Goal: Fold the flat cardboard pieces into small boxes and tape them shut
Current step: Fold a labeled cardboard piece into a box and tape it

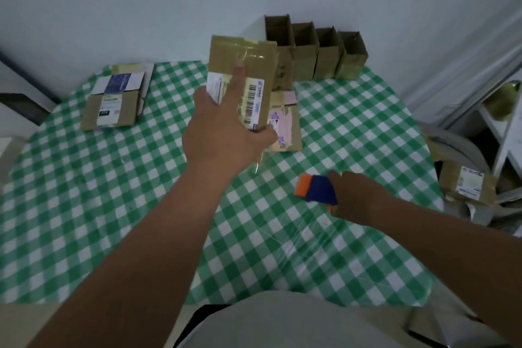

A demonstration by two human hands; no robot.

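Four open-topped boxes [316,51] lined along tabletop [113,206] far edge. Left hand [226,133] grip holding taped box [243,76] aloft mid-tabletop; right hand [358,195] clutching tape dispenser [316,189]. Flat pieces [113,99] near far-left corner unfolded.

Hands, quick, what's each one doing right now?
Left hand: holding a taped box up above the table.
Right hand: gripping the blue and orange tape dispenser.
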